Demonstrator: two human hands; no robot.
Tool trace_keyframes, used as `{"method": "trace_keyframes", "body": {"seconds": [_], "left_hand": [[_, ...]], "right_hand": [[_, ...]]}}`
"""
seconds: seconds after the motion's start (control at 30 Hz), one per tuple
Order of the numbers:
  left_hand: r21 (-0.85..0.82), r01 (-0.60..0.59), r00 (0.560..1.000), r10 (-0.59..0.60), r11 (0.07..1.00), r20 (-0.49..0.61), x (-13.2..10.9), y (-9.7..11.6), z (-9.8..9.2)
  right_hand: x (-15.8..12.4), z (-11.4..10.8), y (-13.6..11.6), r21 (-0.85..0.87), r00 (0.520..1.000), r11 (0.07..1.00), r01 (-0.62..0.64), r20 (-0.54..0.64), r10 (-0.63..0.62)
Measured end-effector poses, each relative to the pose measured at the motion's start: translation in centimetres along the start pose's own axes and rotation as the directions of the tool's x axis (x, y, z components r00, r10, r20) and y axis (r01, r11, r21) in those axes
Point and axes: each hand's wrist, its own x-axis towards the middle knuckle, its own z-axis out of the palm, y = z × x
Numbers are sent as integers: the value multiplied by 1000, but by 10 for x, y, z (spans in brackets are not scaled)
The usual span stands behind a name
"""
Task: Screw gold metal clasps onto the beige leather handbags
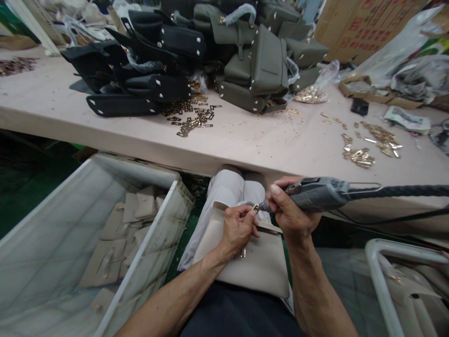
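**A:** Fig. 1, lower centre. What does each hand hold?

**B:** The left hand (238, 229) pinches a gold fitting (255, 208) between thumb and fingertips. The fitting sits at the upper edge of the beige bag (252, 267), which lies across the person's lap at 6 o'clock in the view. The right hand (289, 213) is clenched around a grey power driver (315, 194). The tip of the tool meets the fitting from the 3 o'clock side. A braided cable (403, 190) runs from the tool's rear toward 3 o'clock.

**A:** And the surroundings?

**B:** A pale table (245, 140) spans the view above the lap. On it, black bags (140, 70) are heaped at 11 o'clock and olive bags (259, 65) at 12 to 1 o'clock. Loose gold hardware (191, 119) is scattered just before both heaps, with more at 2 o'clock. A cardboard box (361, 28) stands at the far 1 o'clock corner. Below the table edge, at 8 o'clock, a white bin (150, 248) holds beige pieces (133, 220).
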Motion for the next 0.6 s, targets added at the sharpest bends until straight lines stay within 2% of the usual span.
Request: {"method": "trace_keyframes", "body": {"seconds": [0.13, 0.43, 0.6], "left_hand": [[46, -25, 1000, 25, 999, 4, -1, -2, -1], [128, -61, 998, 61, 990, 3, 0, -10, 1], [117, -72, 997, 73, 990, -2, 3, -12, 4]], "right_hand": [[-3, 0, 3, -54, 998, 997, -60, -16, 59], [-4, 9, -2, -85, 958, 989, -123, -269, 96], [-2, 8, -1, -81, 940, 987, -138, -325, 105]]}}
